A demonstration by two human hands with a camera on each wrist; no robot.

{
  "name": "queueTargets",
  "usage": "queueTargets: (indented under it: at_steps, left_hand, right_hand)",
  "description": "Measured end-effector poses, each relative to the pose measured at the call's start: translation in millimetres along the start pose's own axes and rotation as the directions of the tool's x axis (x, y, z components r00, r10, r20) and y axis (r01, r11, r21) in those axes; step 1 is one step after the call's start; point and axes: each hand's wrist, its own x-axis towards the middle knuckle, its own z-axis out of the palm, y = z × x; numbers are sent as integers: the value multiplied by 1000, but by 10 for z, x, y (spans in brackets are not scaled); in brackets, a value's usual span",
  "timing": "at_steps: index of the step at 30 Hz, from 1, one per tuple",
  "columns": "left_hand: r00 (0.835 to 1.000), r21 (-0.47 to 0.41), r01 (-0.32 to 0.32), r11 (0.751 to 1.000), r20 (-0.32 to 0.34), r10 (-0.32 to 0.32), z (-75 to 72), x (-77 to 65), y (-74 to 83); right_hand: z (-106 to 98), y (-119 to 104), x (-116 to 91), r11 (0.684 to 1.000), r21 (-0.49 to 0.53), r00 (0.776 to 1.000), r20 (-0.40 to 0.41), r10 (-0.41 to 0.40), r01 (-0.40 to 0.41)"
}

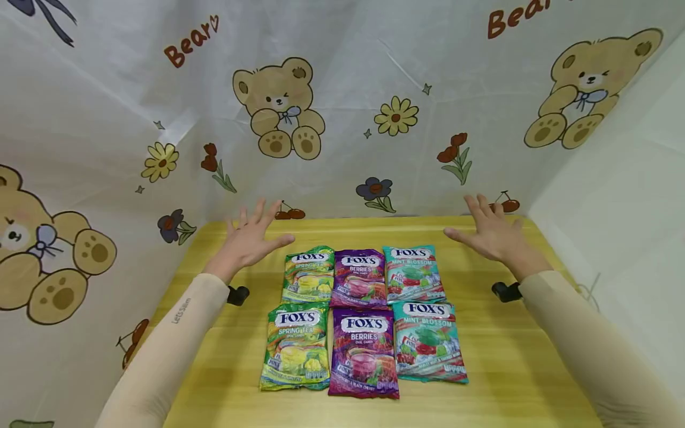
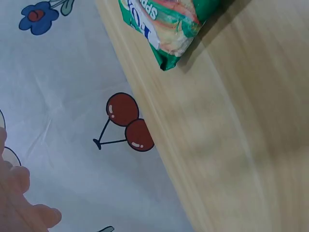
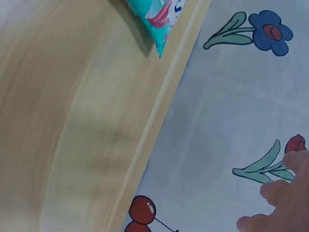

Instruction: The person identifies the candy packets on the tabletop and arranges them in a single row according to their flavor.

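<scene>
Six is avoided here: several candy bags lie flat in two rows on the wooden table. On the left are the green back Spring Tea bag (image 1: 308, 276) and front Spring Tea bag (image 1: 297, 348). Purple Berries bags fill the middle, a back one (image 1: 360, 279) and a front one (image 1: 364, 355). Teal Mint Blossom bags, back (image 1: 414, 274) and front (image 1: 430, 343), form the right column. My left hand (image 1: 250, 236) is raised with fingers spread, left of the back row. Opposite it, my right hand (image 1: 491, 233) is likewise spread and holds nothing.
The yellow wooden table (image 1: 214, 368) ends at a white bear-print cloth (image 1: 342, 178) behind and at the left. A plain white cloth (image 1: 631, 238) hangs on the right. Black wrist mounts show at the left wrist (image 1: 238, 295) and right wrist (image 1: 505, 292).
</scene>
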Motion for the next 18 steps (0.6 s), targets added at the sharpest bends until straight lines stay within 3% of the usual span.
queueTargets:
  at_steps: [11,18]
  left_hand:
    - [999,-143,-22,989,-34,17,153,-168,-87]
    - [999,-217,-45,975,-36,39,262,-216,-65]
  right_hand:
    - [136,-157,-112,992,124,999,-35,-32,36]
    - [204,-270,-187,976,212,998,-53,-37,48]
